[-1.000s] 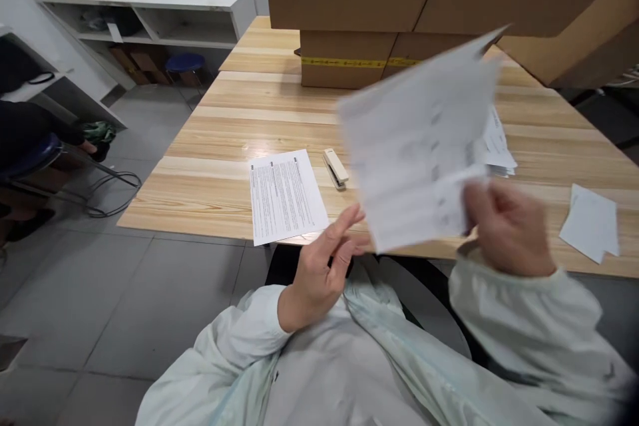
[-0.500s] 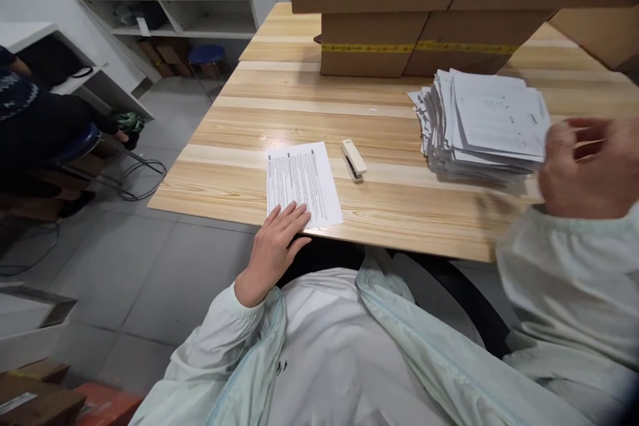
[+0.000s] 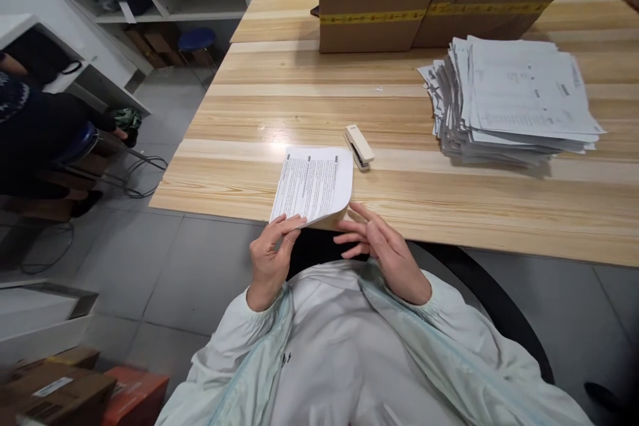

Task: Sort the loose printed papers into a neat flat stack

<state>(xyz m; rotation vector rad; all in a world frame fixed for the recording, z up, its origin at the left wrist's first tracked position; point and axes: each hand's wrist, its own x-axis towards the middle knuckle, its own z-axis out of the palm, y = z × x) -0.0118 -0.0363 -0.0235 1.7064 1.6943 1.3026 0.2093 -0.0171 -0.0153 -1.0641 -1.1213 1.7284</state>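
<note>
Here, head view, printed sheet: it lies at the near edge of the wooden table, in front of the person, its near right corner curling upward; whether it is one leaf or several, I cannot tell.
Sheet's placement: the near side reaches the table's edge, which probably leaves room for a thumb underneath.
Left hand: the left hand pinches the sheet's near left part, fingers laid over the top and thumb apparently below, a hold that likely steadies the paper while it bends.
Left arm's pose: forearm angled forward from the body, wrist just off the table's edge, knuckles up.
Right hand: the right hand is empty, its fingers loosely spread and pointing left beside the curled corner; contact is hard to judge.
Right arm's pose: elbow out to the side, forearm slanting inward, palm turned partly toward the left hand.
Stapler: the cream stapler rests just beyond the sheet's right side, probably placed for easy reach.
Paper stack: the uneven stack of papers sits farther right, well apart from the sheet, perhaps to keep the two separate.
</note>
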